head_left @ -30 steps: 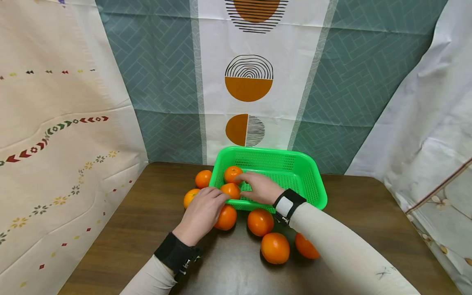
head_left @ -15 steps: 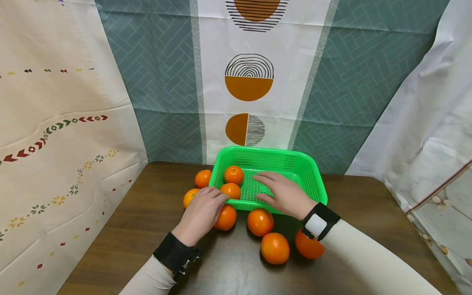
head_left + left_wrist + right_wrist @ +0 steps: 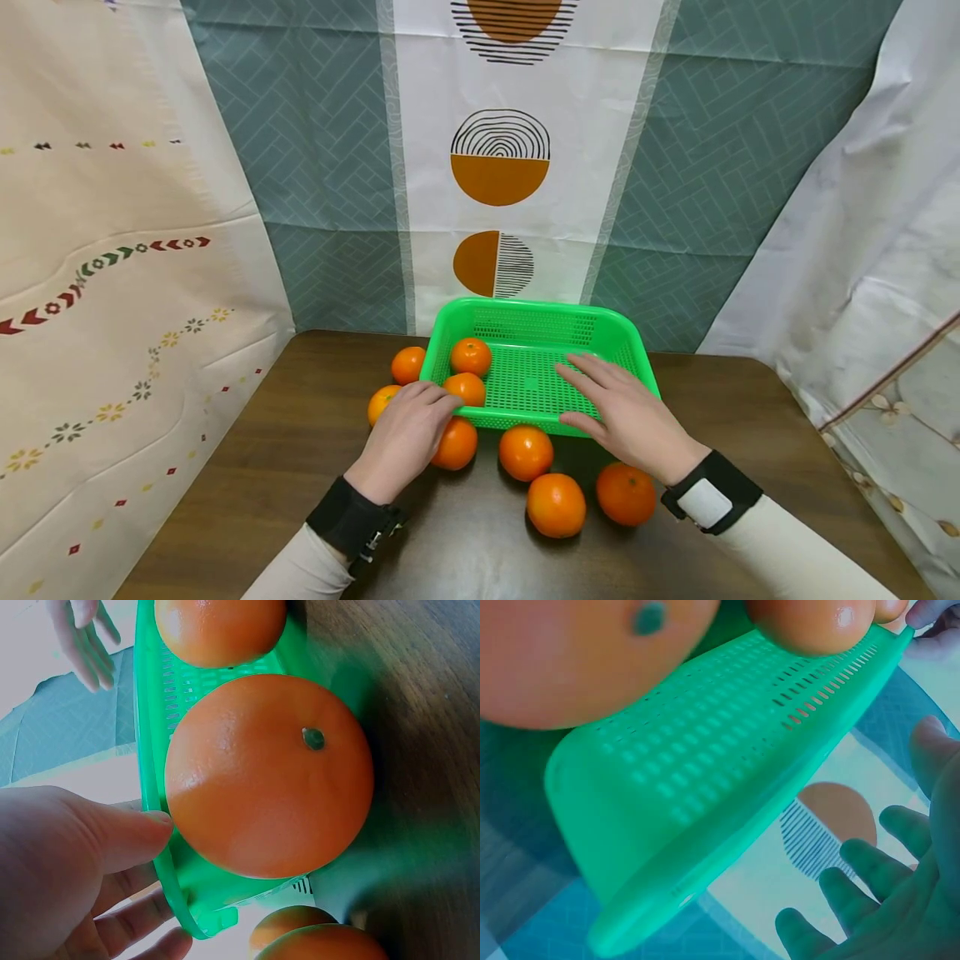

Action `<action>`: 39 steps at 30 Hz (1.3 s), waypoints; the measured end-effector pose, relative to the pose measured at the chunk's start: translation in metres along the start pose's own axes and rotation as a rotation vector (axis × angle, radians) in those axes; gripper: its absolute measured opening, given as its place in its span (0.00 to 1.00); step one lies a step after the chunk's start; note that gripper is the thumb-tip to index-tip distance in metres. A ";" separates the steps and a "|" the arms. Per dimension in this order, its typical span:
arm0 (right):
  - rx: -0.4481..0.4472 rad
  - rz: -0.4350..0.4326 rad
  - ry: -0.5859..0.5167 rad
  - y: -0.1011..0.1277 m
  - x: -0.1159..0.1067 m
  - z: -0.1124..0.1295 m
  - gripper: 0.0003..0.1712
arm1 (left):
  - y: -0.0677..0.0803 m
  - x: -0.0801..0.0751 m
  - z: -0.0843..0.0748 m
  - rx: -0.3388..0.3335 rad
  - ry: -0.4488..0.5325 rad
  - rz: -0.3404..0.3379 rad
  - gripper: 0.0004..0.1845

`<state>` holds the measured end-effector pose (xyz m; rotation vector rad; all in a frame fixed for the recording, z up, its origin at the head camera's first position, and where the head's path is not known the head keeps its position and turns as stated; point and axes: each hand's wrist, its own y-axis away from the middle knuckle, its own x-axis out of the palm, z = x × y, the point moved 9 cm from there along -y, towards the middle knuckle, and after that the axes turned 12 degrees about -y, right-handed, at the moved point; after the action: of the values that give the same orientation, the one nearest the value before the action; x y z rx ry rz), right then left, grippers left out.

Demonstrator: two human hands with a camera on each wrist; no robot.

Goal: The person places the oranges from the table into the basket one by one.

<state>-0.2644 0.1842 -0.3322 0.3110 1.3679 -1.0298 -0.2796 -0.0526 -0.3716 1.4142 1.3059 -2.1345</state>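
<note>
A green plastic basket [image 3: 525,418] stands on the table, with two oranges at its left end: one orange [image 3: 471,357] behind, another orange [image 3: 465,388] in front. My left hand [image 3: 405,429] pinches the rim at the near left corner; the left wrist view shows the thumb [image 3: 139,836] on one side and fingers beyond the rim. Over the right part of the basket hovers my right hand [image 3: 626,408], fingers spread, holding nothing. Outside, close to the left hand, lies an orange [image 3: 456,443], large in the left wrist view.
In front of the basket are more oranges: one orange [image 3: 526,452] near its wall, one orange [image 3: 556,505] closer to me, one orange [image 3: 626,493] below the right hand. Left of the basket sit an orange [image 3: 408,365] and another orange [image 3: 382,402]. A patterned cloth [image 3: 337,167] hangs behind the table.
My right hand has drawn back from the two oranges in the basket and moved right, uncovering them and the rightmost front orange. The left hand keeps its place on the rim.
</note>
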 end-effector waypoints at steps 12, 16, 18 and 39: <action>0.030 -0.041 0.050 0.040 -0.016 -0.009 0.44 | 0.001 -0.001 0.001 -0.015 0.016 -0.006 0.09; 0.056 -0.042 0.045 0.051 -0.018 -0.011 0.45 | 0.001 0.000 0.001 -0.017 0.018 -0.002 0.10; 0.062 -0.044 0.044 0.057 -0.018 -0.011 0.45 | 0.001 -0.001 0.001 -0.016 0.021 -0.004 0.10; 0.044 -0.058 0.059 0.105 -0.008 0.003 0.47 | -0.001 0.001 0.002 -0.027 0.028 0.016 0.10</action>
<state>-0.1831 0.2439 -0.3633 0.3381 1.4156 -1.1071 -0.2820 -0.0532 -0.3720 1.4439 1.3234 -2.0861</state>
